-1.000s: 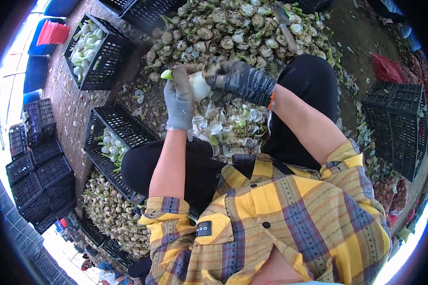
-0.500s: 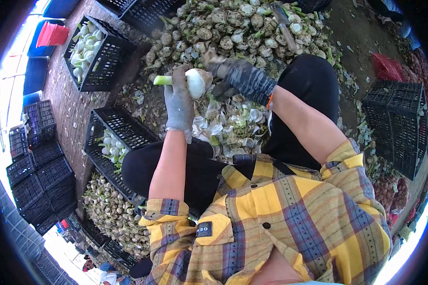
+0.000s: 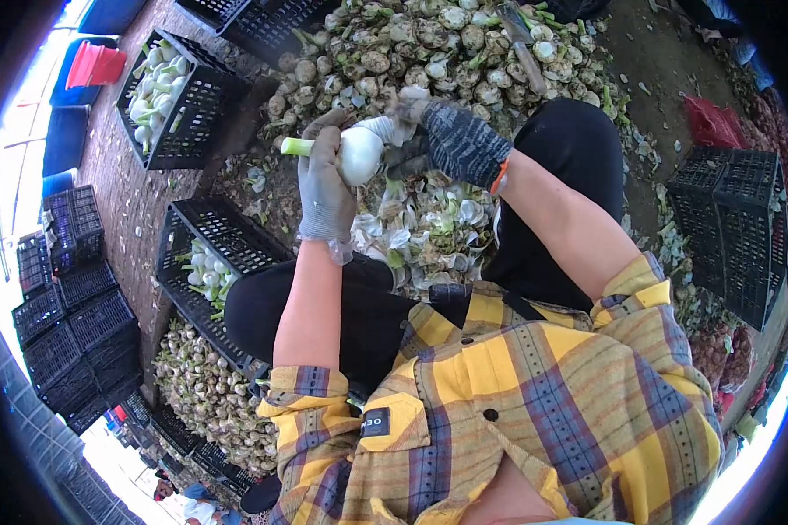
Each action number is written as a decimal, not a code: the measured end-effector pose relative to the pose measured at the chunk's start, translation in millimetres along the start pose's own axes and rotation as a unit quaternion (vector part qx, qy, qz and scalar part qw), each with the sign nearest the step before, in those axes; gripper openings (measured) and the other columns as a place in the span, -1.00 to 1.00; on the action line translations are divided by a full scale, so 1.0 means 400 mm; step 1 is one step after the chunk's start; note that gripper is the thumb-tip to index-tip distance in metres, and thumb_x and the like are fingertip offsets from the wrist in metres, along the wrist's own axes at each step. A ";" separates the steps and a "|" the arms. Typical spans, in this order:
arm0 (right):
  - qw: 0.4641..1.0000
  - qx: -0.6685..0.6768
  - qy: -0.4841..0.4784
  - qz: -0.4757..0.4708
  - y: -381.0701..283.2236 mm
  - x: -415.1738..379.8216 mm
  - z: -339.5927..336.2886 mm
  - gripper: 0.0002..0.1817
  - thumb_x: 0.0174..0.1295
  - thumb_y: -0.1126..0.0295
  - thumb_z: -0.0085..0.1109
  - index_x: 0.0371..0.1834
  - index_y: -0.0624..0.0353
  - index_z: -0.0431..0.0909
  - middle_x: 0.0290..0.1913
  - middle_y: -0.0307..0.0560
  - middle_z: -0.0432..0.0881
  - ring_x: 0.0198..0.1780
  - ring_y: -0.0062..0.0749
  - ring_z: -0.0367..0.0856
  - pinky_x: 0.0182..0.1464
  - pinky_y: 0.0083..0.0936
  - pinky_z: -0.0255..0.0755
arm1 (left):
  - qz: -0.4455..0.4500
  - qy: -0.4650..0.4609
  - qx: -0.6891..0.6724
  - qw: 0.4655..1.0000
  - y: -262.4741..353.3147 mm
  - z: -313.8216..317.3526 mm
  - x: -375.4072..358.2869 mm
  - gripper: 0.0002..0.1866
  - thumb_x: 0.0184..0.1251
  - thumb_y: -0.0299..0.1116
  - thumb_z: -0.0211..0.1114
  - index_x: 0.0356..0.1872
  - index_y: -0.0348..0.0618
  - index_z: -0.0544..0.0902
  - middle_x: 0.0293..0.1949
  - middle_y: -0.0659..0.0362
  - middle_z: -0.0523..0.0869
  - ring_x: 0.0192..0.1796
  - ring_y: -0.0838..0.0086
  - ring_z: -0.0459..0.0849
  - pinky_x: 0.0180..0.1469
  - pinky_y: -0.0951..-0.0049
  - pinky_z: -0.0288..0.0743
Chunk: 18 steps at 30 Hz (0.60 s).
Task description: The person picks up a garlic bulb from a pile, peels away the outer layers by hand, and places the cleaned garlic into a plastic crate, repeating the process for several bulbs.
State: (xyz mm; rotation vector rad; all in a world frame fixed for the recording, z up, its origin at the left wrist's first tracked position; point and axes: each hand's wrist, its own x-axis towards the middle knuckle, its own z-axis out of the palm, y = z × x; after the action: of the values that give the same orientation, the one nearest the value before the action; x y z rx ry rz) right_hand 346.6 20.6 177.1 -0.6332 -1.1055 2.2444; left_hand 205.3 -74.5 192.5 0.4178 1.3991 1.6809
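Observation:
My left hand [image 3: 326, 188], in a grey glove, is closed around a white garlic bulb [image 3: 360, 156] with a short green stem pointing left. At the bulb's right side my right hand [image 3: 446, 140], in a dark patterned glove, has its fingers closed on a pale strip of garlic skin [image 3: 387, 129] that stretches from the bulb. Beneath both hands lies a scatter of peeled skins [image 3: 425, 223]. A large pile of unpeeled garlic [image 3: 394, 57] rises beyond them, with a knife [image 3: 524, 52] resting on it.
Black crates holding white bulbs stand at the upper left [image 3: 203, 114] and beside my left knee [image 3: 249, 232]. More garlic [image 3: 210, 394] is heaped at the lower left. Stacked black crates [image 3: 79, 324] stand far left, another crate [image 3: 727, 232] at right. A person [image 3: 197, 507] shows at bottom left.
The brownish outer skin on the bulb's right side has been pulled away, leaving it whiter, with a strip now stretched toward my right hand. My right hand has shifted slightly right.

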 end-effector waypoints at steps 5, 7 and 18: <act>0.979 -0.186 -0.024 0.084 -0.022 -0.007 0.018 -0.66 0.11 0.25 0.25 -0.14 0.26 0.57 -0.30 -0.06 0.65 -0.33 -0.44 0.59 -0.22 -0.48 0.50 | 0.060 0.001 0.125 0.990 0.011 0.019 -0.020 -0.61 0.31 -0.22 0.03 0.05 -0.26 0.44 -0.13 0.08 0.56 -0.15 0.41 0.59 -0.11 0.43 0.50; 0.969 -0.247 -0.027 0.004 0.035 0.014 -0.014 -0.66 0.10 0.25 0.24 -0.15 0.27 0.57 -0.31 -0.01 0.66 -0.34 -0.43 0.59 -0.23 -0.48 0.47 | -0.071 0.081 0.118 0.987 -0.007 0.014 -0.014 -0.61 0.27 -0.11 0.09 -0.03 -0.17 0.48 -0.20 0.13 0.58 -0.20 0.47 0.60 -0.19 0.46 0.51; 0.928 -0.325 0.184 0.021 -0.023 0.015 0.002 -0.79 0.11 0.43 0.17 -0.21 0.30 0.52 -0.33 -0.11 0.62 -0.29 -0.48 0.53 -0.17 -0.52 0.42 | -0.039 0.038 -0.095 0.994 -0.023 -0.015 0.020 -0.74 0.25 -0.24 0.09 -0.09 -0.05 0.54 -0.12 0.13 0.61 -0.08 0.39 0.59 -0.11 0.27 0.53</act>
State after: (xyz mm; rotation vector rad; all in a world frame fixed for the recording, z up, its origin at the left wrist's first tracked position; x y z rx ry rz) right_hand 344.1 28.6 184.1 -1.2897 -1.6360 1.6538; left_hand 200.5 -72.1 180.0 0.1916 1.2773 1.7620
